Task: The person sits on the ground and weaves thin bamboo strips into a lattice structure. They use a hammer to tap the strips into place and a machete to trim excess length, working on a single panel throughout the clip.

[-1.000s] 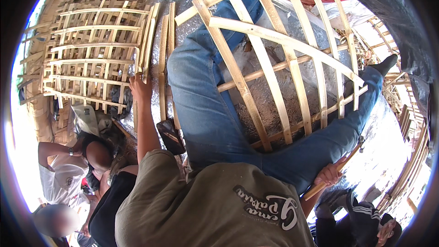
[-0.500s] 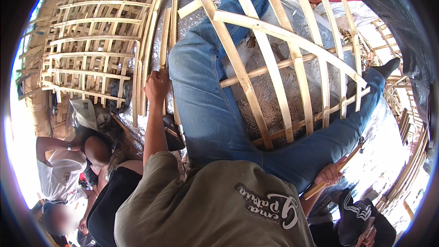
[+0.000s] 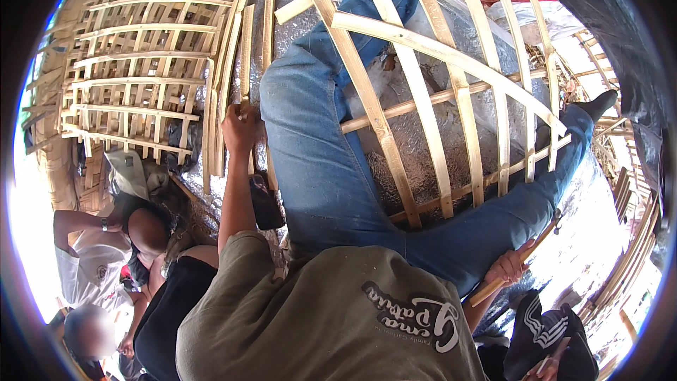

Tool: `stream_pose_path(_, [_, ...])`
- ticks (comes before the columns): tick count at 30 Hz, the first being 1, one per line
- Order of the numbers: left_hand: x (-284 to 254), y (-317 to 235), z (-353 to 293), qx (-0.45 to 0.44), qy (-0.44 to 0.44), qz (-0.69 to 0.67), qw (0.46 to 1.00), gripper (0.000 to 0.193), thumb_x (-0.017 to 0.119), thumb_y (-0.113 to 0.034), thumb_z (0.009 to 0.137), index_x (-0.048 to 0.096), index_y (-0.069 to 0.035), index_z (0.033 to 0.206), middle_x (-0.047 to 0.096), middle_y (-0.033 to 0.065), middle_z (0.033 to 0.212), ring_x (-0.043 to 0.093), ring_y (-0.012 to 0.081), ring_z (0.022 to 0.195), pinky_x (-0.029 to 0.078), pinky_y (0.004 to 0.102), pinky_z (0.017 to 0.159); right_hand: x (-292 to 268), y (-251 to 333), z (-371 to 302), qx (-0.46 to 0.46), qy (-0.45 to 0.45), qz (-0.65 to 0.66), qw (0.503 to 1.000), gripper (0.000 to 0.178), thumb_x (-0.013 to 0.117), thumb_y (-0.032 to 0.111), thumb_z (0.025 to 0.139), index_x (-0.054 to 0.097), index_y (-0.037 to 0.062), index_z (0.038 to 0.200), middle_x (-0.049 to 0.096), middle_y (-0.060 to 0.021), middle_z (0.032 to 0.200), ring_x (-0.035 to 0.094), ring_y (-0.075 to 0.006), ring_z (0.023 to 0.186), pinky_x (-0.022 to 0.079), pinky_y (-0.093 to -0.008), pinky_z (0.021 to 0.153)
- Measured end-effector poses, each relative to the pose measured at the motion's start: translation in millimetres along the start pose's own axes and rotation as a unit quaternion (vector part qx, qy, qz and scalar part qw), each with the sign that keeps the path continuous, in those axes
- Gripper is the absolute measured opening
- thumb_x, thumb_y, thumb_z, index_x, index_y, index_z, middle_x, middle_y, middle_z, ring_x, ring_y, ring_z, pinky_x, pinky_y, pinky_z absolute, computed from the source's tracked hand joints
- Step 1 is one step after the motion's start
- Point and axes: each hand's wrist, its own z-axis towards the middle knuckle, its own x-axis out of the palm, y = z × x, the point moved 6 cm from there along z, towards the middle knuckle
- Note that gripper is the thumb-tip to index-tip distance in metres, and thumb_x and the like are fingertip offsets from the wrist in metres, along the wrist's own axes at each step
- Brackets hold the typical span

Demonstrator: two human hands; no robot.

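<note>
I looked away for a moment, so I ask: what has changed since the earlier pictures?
The left grip moved rightward and took hold of a loose slat, which shifted slightly left, away from the neighbouring slat. The right grip stays closed on the hammer; the lattice frame lies as before.

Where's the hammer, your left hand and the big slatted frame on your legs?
Hammer [image 3: 486, 292]: head view, lower handle.
Left hand [image 3: 241, 127]: head view, its middle.
Slatted frame [image 3: 461, 92]: head view, a middle slat.

Remote feed: I log shiny grey floor [image 3: 416, 148] beneath and around the large lattice frame [image 3: 462, 95]. Left of the frame, loose pale slats [image 3: 269, 32] and a dark object [image 3: 266, 206] lie on it.
</note>
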Motion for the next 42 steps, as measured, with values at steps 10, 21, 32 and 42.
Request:
stream_pose_path(10, [-13,-1,3,-0.068,-0.008,0.054,0.996,0.042,0.066,-0.039,0.091,0.067,-0.003,0.114,0.071,0.0238,0.107,0.069,0.0393,0.1,0.055,0.0468,0.084,0,-2,6,0.009,0.002,-0.005,1.0,0.058,0.05,0.018,0.103,0.028,0.0166,0.157,0.056,-0.0051,0.08,0.058,-0.0137,0.067,0.05,-0.0337,0.066])
stream_pose_path(21, [-43,147,27,-0.068,-0.009,0.06,0.996,0.039,0.058,-0.038,0.099,0.07,-0.001,0.104,0.071,0.0197,0.102,0.067,0.0393,0.097,0.051,0.0469,0.085,2,-5,9,0.002,0.014,-0.005,1.0,0.063,0.051,0.011,0.104,0.023,0.0149,0.16,0.055,-0.005,0.082,0.058,-0.0129,0.068,0.051,-0.0342,0.069])
stream_pose_path(32, [-42,145,25,-0.003,-0.043,0.045,0.998,0.024,0.069,-0.02,0.09,0.07,0.001,0.102,0.07,0.0193,0.095,0.066,0.0381,0.088,0.051,0.0467,0.08,-1,0,8,0.002,0.009,-0.019,1.0,0.063,0.052,0.013,0.103,0.023,0.0159,0.16,0.056,-0.0065,0.083,0.058,-0.0135,0.068,0.051,-0.0336,0.069])
stream_pose_path(42, [-78,123,26,-0.067,-0.078,-0.032,0.994,0.025,0.07,-0.019,0.093,0.072,0.002,0.105,0.072,0.0163,0.085,0.071,0.0251,0.075,0.053,0.0384,0.069,-7,-2,12,0.016,0.019,-0.014,1.0,0.065,0.051,0.017,0.105,0.018,0.0178,0.16,0.054,-0.0042,0.083,0.053,-0.0109,0.065,0.049,-0.0324,0.068])
